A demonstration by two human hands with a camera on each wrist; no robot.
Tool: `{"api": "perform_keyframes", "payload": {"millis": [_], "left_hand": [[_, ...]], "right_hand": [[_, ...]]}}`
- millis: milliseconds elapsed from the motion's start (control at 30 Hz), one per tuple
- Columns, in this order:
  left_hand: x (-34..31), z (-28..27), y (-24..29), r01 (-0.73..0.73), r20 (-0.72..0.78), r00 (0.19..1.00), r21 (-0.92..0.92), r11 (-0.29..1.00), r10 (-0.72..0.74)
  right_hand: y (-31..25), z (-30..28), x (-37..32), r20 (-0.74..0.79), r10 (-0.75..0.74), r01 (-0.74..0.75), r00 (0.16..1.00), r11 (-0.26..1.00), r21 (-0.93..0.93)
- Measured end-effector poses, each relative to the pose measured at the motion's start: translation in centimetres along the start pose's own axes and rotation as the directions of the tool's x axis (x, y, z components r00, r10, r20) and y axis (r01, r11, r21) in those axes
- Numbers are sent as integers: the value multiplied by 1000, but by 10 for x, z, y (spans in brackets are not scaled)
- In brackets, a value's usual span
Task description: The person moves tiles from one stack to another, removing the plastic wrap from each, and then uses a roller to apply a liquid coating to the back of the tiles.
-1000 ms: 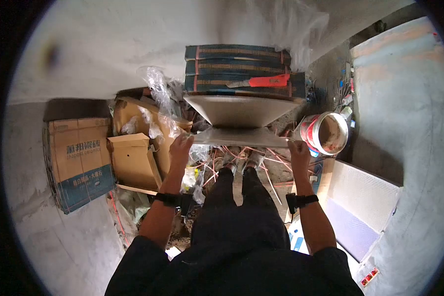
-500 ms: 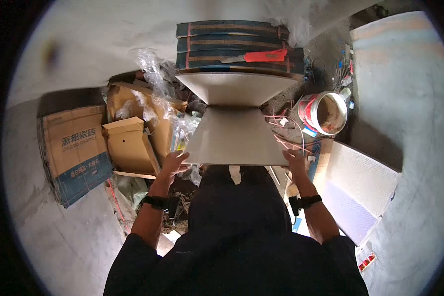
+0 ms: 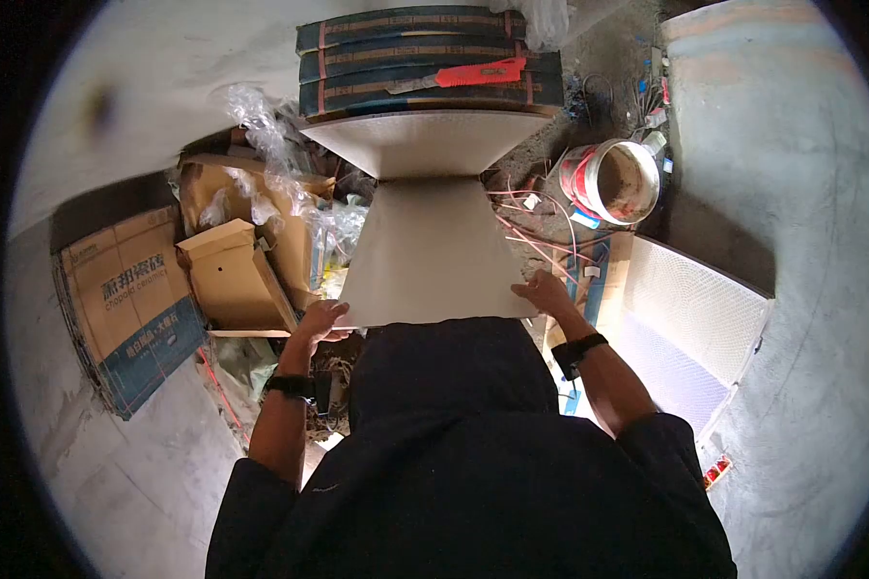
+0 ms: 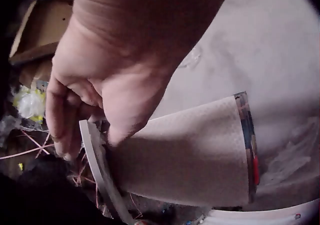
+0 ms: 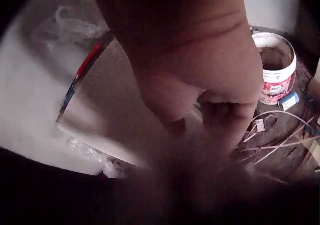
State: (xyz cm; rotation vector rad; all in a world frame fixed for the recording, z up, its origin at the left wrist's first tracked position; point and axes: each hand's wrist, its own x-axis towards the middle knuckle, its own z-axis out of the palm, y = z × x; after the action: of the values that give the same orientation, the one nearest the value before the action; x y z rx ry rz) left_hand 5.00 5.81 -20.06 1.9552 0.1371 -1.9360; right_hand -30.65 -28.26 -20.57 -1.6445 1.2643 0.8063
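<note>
A pale tile (image 3: 433, 256) lies between both hands in the head view, its near edge close to the person's body. At its near left corner, my left hand (image 3: 320, 321) grips the edge; in the left wrist view that hand (image 4: 110, 79) has its thumb on one side and its fingers on the other. My right hand (image 3: 549, 293) pinches the near right corner; its fingertips are blurred in the right wrist view. Behind the held tile, another pale tile (image 3: 425, 140) leans against stacked dark boxes (image 3: 434, 92). A red-handled knife (image 3: 480, 72) rests on those boxes.
A white bucket (image 3: 624, 181) stands at the right, near thin pink tubes on the floor. Cardboard boxes (image 3: 135, 307) and clear plastic wrap (image 3: 261, 130) lie at the left. Textured panels (image 3: 690, 333) lean at the lower right, beside a grey wall.
The held tile has come towards the body and tipped from nearly edge-on, so its broad face shows. Both hands have moved down and left in the head view, which has itself shifted.
</note>
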Motion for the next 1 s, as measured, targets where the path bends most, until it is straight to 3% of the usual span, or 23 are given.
{"api": "perform_keyframes", "payload": {"millis": [67, 200, 233, 267, 300, 333, 367, 400, 433, 467, 500, 533, 567, 633, 767, 833, 900, 967, 1000], "left_hand": [[-1, 2, 0, 6, -20, 1000, 10, 1000, -5], [-5, 5, 9, 44, -14, 999, 50, 998, -44], [4, -1, 0, 46, -12, 999, 49, 998, -45], [19, -11, -18, -121, 62, 992, 240, 963, 109], [19, -13, -20, -290, 163, 956, 406, 867, 243], [20, -12, -22, -288, 161, 957, 405, 868, 242], [7, -3, -5, -121, 47, 993, 286, 951, 112], [0, 1, 7, 40, -50, 998, 143, 989, -33], [7, -3, 8, 37, -52, 998, 143, 989, -30], [18, -10, 4, -44, -102, 991, 369, 928, 87], [24, -14, 5, -101, -126, 969, 579, 809, 211], [31, -15, 4, -146, -182, 938, 561, 815, 294], [25, -14, 19, -146, -188, 936, 562, 814, 298], [7, 2, 65, -333, -96, 908, 424, 842, 407], [23, 48, 118, -446, 72, 877, 486, 752, 474], [29, 80, 138, -481, 68, 851, 499, 721, 521], [54, 89, 140, -516, 68, 822, 510, 689, 566], [111, 94, 126, -566, 33, 732, 586, 580, 681], [93, 99, 138, -562, -112, 681, 553, 615, 724]], "right_hand": [[0, 2, 9, 35, -132, 136, 991, 936, -323], [33, 26, 46, 40, -121, 127, 992, 942, -311], [61, 42, 75, 10, -269, 251, 963, 886, -389], [74, 48, 93, -5, -412, 362, 911, 807, -467], [56, 36, 87, -1, -412, 363, 911, 806, -467], [37, 21, 84, 58, -496, 435, 867, 693, -575], [7, -1, 66, 126, -567, 493, 814, 561, -665], [-36, -28, 34, 75, -449, 437, 890, 796, -420], [-40, -25, 40, 73, -452, 438, 889, 794, -421], [-42, -21, 51, 26, -308, 306, 951, 950, 57], [-58, -22, 48, 60, -156, 102, 986, 846, 523], [-72, -23, 42, 53, -182, 90, 982, 693, 715], [-85, -18, 45, 51, -189, 96, 981, 692, 715], [-109, -10, 55, 10, -197, 104, 980, 562, 821], [-162, 7, 54, -28, -282, 167, 959, 485, 858], [-184, 14, 51, -28, -424, 253, 905, 485, 837], [-206, 21, 42, -30, -440, 268, 898, 490, 829], [-215, 12, 31, -32, -456, 285, 889, 497, 820], [-215, 7, 26, -21, -501, 356, 865, 583, 730]]}}
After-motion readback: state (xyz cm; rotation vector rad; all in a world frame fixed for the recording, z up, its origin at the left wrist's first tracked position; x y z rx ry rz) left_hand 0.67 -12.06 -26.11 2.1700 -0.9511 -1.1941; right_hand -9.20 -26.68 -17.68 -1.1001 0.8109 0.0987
